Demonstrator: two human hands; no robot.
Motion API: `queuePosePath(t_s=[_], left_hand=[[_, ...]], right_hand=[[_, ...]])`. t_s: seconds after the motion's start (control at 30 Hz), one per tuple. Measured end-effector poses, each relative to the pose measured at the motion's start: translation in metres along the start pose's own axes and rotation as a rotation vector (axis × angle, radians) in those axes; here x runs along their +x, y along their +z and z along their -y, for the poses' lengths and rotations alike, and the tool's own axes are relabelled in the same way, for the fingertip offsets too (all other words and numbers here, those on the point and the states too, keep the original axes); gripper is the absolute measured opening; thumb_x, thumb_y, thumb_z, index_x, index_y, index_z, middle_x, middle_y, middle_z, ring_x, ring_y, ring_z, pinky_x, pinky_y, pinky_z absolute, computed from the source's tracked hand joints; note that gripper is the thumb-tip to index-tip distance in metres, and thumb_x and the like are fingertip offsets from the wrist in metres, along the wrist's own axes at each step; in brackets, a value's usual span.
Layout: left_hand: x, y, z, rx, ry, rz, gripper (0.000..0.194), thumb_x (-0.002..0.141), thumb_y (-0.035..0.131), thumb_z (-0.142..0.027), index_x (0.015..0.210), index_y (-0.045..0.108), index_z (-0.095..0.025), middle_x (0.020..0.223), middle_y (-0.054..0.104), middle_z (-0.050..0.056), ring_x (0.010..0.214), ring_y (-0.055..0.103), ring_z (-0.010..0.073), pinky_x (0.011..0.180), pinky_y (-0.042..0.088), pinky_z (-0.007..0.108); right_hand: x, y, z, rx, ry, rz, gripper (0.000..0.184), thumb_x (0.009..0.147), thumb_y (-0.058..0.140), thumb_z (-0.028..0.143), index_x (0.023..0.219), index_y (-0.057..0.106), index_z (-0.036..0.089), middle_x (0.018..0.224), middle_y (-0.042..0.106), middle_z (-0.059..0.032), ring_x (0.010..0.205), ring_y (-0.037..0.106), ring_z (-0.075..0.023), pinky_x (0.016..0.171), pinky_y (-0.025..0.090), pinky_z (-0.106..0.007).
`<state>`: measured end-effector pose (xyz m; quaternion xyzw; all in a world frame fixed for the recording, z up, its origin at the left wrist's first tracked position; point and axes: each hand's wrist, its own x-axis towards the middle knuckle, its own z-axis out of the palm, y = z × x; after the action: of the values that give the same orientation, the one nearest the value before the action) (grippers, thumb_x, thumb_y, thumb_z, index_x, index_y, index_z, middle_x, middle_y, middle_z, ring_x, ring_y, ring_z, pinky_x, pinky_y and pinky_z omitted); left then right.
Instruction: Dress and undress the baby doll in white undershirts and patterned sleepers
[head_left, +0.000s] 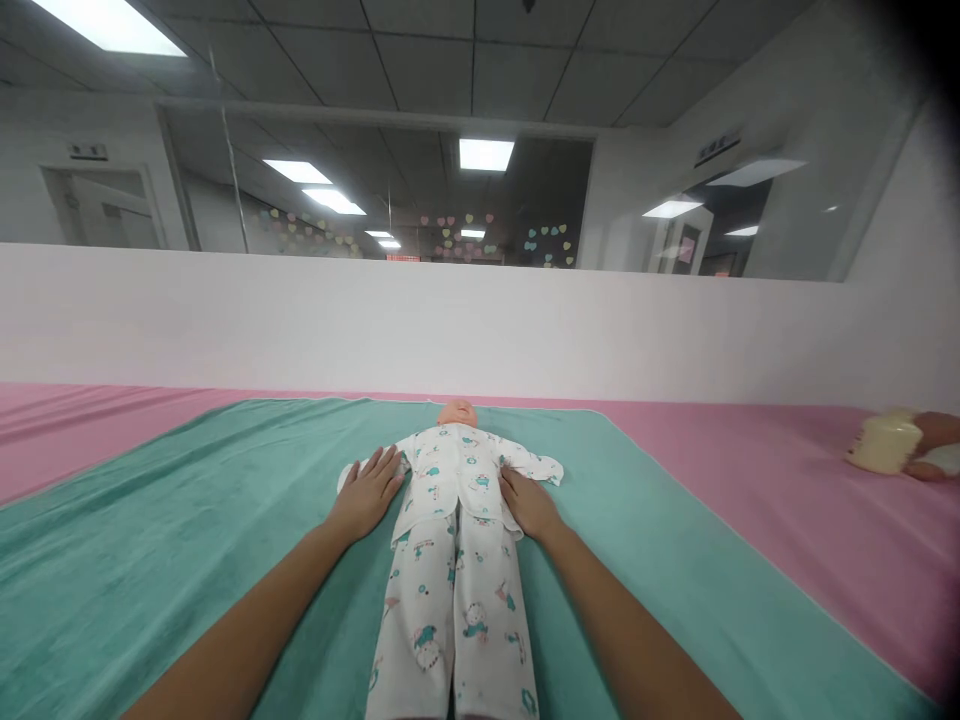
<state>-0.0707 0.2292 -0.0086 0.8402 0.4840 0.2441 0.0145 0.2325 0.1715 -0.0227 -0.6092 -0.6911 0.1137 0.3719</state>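
A baby doll (458,490) lies on its back on a green blanket (285,480), its head at the far end. It wears a white top and white trousers printed with small cartoon figures. My left hand (367,495) rests flat with fingers stretched out on the doll's sleeve, at the left of its torso. On the other side, my right hand (531,503) lies against the edge of the top, below the right sleeve (536,464). Its fingers point forward and are partly hidden by the cloth.
Under the blanket is a pink sheet (712,450). A pale yellow container (885,442) stands at the far right, beside a skin-coloured shape (937,432) I cannot make out. A low white wall (450,325) with glass windows above closes off the back.
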Motion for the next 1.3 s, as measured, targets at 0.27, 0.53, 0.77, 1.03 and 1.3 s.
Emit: queuePosePath(t_s=[0.27,0.53,0.77,1.03,1.3], left_hand=[[0.002,-0.017,0.029,0.059,-0.313,-0.076,0.053,0.088,0.023,-0.047,0.127,0.044,-0.018,0.128,0.049,0.012,0.116,0.045,0.0273,0.092,0.037,0.041],[0.006,-0.022,0.056,0.028,-0.617,-0.088,0.044,0.082,0.033,-0.048,0.104,0.056,-0.018,0.102,0.063,0.014,0.094,0.058,0.0314,0.072,0.043,0.039],[0.011,-0.022,0.051,-0.354,-0.670,-0.217,0.032,0.075,0.051,-0.038,0.100,0.056,-0.018,0.087,0.067,0.006,0.074,0.062,0.0192,0.062,0.043,0.026],[0.012,-0.021,0.046,-0.581,-0.710,-0.360,0.042,0.069,0.061,-0.032,0.108,0.055,-0.020,0.098,0.066,0.007,0.073,0.062,0.0180,0.065,0.048,0.028],[0.013,-0.017,0.046,-0.855,-0.598,-0.386,0.062,0.065,0.059,-0.014,0.123,0.048,-0.033,0.118,0.058,0.003,0.090,0.060,0.0165,0.068,0.049,0.023]], right_hand=[[0.003,-0.045,-0.059,-0.049,0.474,-0.396,0.043,0.083,0.026,0.044,0.084,0.059,0.017,0.087,0.065,-0.0087,0.078,0.057,-0.0195,0.065,0.041,-0.028],[0.021,-0.059,-0.076,-0.215,0.613,-0.273,0.047,0.074,0.036,0.063,0.069,0.057,0.021,0.073,0.061,-0.0087,0.069,0.055,-0.0226,0.059,0.038,-0.033],[0.029,-0.060,-0.087,-0.130,0.553,-0.244,0.037,0.069,0.046,0.056,0.065,0.058,0.022,0.070,0.061,-0.0042,0.062,0.053,-0.0188,0.056,0.036,-0.030],[0.030,-0.063,-0.106,0.147,0.440,-0.452,0.041,0.074,0.038,0.054,0.076,0.057,0.017,0.073,0.059,-0.0036,0.064,0.050,-0.0156,0.057,0.036,-0.027],[0.037,-0.057,-0.111,0.226,0.384,-0.378,0.032,0.065,0.053,0.037,0.090,0.052,0.018,0.086,0.061,-0.0032,0.072,0.055,-0.0158,0.062,0.040,-0.025]])
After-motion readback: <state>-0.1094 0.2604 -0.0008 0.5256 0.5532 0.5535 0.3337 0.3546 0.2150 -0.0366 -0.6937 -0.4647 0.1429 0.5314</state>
